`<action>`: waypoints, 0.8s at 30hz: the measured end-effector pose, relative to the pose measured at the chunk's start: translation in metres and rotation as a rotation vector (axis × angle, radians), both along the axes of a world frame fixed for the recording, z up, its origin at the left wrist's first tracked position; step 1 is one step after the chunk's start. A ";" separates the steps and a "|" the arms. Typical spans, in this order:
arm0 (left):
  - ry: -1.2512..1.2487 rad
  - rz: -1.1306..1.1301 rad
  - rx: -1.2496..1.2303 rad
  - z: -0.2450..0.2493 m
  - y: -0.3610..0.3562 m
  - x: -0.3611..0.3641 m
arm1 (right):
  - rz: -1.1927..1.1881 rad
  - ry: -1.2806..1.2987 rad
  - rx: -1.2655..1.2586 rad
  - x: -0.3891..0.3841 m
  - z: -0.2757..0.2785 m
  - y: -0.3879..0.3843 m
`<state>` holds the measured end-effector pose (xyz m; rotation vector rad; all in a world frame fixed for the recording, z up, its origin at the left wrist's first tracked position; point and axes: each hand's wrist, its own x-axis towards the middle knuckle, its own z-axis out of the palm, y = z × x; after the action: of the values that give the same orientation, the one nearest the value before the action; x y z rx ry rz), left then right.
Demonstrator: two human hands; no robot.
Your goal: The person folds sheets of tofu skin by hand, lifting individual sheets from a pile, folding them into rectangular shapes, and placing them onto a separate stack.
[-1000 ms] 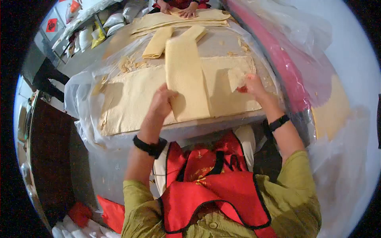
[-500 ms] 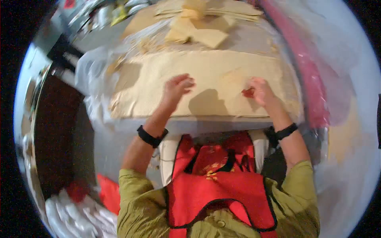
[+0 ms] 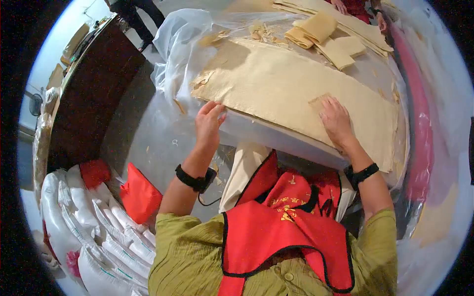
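A wide, pale yellow sheet (image 3: pixel 286 93) lies flat on the plastic-covered table, its left end ragged and flaking. At its near left edge, my left hand (image 3: pixel 209 123) has the fingertips pinched together on the rim of the sheet. My right hand (image 3: pixel 337 121) rests palm down toward the sheet's right part, fingers extended. Beneath those fingertips is a small, slightly darker piece (image 3: pixel 318 101), partly covered by the hand.
Folded yellow pieces (image 3: pixel 316 32) and crumbs (image 3: pixel 261 33) lie beyond the sheet. Another person's hand (image 3: pixel 339 6) shows at the far edge. Clear plastic (image 3: pixel 173 54) drapes off the left side. White sacks (image 3: pixel 98 217) and a red bag (image 3: pixel 139 195) are at lower left.
The view has turned left. My left hand has gone from above the sheet to its near left edge. My right hand has come down onto the sheet, its fingers now extended.
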<state>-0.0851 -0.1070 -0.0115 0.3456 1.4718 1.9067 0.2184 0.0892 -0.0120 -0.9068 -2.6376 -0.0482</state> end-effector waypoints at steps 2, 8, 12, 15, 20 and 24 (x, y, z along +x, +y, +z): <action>-0.041 0.033 0.053 0.001 0.008 -0.005 | -0.014 0.000 -0.014 -0.003 0.003 -0.002; -0.127 0.144 0.128 0.002 0.032 -0.019 | -0.077 -0.101 -0.066 0.001 0.001 -0.002; -0.033 0.016 0.079 0.005 0.063 0.015 | -0.045 -0.074 -0.074 0.006 -0.001 -0.002; -0.009 0.022 0.177 -0.009 0.088 0.037 | -0.054 -0.018 0.006 0.003 -0.003 -0.006; 0.624 -0.163 0.250 0.009 0.099 0.081 | -0.079 -0.053 -0.063 -0.001 0.008 -0.008; 1.271 -0.378 0.280 0.019 0.101 0.136 | -0.049 -0.002 -0.177 0.008 -0.016 0.004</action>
<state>0.0506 -0.0065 0.0076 2.0738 1.6081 1.5458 0.2260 0.0927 -0.0283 -1.0281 -2.6534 0.1744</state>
